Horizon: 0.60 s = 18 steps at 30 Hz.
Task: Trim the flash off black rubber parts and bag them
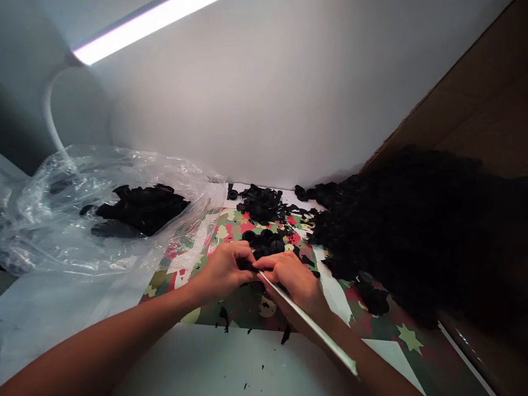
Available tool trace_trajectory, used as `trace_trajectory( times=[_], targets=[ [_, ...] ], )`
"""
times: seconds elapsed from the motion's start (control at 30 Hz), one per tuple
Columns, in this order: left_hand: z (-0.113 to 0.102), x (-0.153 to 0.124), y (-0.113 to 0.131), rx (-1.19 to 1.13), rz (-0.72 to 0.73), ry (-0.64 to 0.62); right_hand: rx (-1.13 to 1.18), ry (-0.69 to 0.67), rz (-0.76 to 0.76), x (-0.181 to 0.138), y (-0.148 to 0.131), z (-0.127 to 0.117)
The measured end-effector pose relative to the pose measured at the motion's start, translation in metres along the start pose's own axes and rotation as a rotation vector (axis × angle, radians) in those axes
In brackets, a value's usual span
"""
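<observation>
My left hand (226,269) is curled, its fingertips pinching a small black plastic part (246,265) on a camouflage-patterned mat (214,242). My right hand (293,278) is closed round a long thin metal blade (307,324), whose tip meets the black part between my two hands. Its handle end reaches back along my right forearm. Several round black parts (264,240) lie just beyond my fingers.
A large heap of black parts (412,231) fills the right side. A smaller pile (259,202) lies by the white back wall. A clear plastic bag (103,220) with black parts sits at left. A lamp bar (136,27) glows above. Black scraps dot the white tabletop (214,363).
</observation>
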<state>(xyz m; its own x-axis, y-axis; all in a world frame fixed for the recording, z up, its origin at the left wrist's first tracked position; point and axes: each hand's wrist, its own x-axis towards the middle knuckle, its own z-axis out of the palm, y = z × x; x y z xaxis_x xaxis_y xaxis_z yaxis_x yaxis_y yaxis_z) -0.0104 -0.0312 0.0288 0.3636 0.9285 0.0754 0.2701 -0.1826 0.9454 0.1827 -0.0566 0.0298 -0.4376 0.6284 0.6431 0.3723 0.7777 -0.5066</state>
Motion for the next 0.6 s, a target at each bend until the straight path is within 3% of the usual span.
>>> trace_trajectory(
  times=[0.17,0.4,0.6],
  targets=[
    [-0.001,-0.002,0.003,-0.056,0.029,0.017,-0.163,0.094,-0.012,-0.002,0.001,0.005],
    [-0.004,-0.004,0.008,-0.222,0.195,0.027,0.134,0.233,0.485,0.003,0.010,-0.014],
    [-0.003,-0.002,0.002,-0.239,0.219,0.028,0.452,0.122,0.760,0.004,0.010,-0.014]
  ],
)
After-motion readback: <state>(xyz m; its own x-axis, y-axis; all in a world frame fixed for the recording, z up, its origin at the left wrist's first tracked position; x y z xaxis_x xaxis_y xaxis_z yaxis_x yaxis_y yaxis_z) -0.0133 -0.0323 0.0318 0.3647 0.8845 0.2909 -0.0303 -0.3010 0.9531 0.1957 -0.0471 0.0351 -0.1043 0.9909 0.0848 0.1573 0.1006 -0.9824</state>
